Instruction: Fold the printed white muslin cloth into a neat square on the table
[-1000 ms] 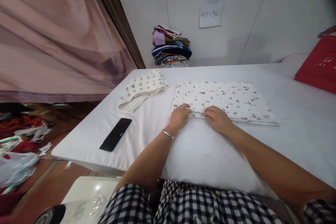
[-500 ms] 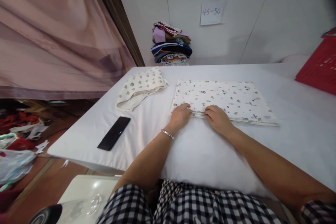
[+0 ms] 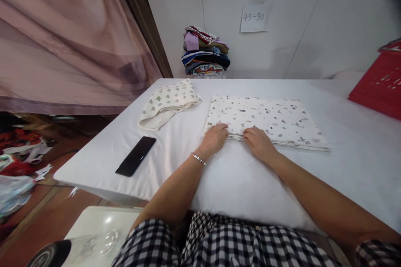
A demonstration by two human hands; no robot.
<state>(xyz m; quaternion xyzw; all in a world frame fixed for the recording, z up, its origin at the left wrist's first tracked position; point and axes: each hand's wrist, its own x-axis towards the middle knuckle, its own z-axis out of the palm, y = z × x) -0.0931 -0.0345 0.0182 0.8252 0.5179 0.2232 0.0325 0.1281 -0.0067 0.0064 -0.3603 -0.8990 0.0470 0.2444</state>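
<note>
A white cloth (image 3: 266,117) with small plant-like prints lies flat on the table, folded into a layered rectangle. At its near left corner my left hand (image 3: 215,137), a silver bracelet on the wrist, has its fingers closed on the near edge. A short way to the right, my right hand (image 3: 257,141) pinches the same edge, thumb below and fingers on top. Between the two hands the stacked layers of the edge show. Left of this cloth rests a second cloth (image 3: 171,102), cream with grey-green prints, loosely folded.
A black phone (image 3: 135,156) lies on the white-covered table (image 3: 103,162) at left. Behind the table stands a pile of folded fabrics (image 3: 206,52). A red basket (image 3: 380,81) is at the far right, and a white stool (image 3: 97,229) stands below at left.
The view has shifted slightly. Both hands stay on the near edge of the printed cloth, with hardly any movement.
</note>
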